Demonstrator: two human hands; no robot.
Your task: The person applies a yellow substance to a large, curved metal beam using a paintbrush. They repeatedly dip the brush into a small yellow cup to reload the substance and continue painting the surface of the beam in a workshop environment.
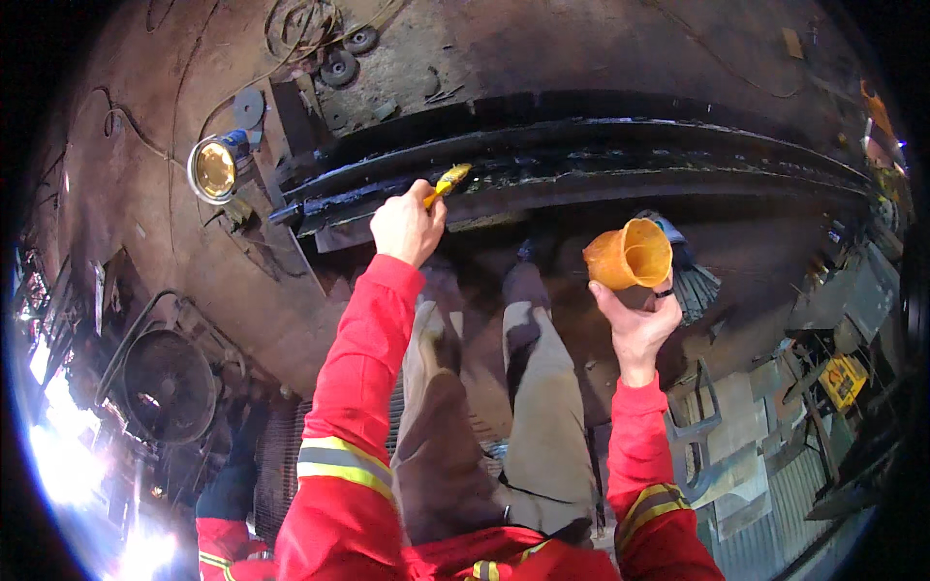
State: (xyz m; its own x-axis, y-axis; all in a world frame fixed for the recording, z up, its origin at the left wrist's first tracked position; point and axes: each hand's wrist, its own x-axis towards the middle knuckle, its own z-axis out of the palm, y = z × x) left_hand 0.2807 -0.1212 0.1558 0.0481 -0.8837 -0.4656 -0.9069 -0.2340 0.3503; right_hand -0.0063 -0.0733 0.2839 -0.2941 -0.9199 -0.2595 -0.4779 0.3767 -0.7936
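Note:
My left hand is closed round the handle of a yellow paintbrush. The brush's tip lies over the left part of a long, dark, wet-looking metal beam that runs across in front of my feet; whether it touches the metal I cannot tell. On the right, my right hand grips an orange-yellow cup from below, fingers and thumb about its base. The cup is tilted, its mouth turned partly towards me, and its inner wall is coated yellowish. It is held above the floor, nearer to me than the beam.
An open paint can stands left of the beam. Grinding discs and a cable lie beyond. A round drum fan stands at left; another person's red sleeve shows below it. Metal sheets and a yellow case lie at right.

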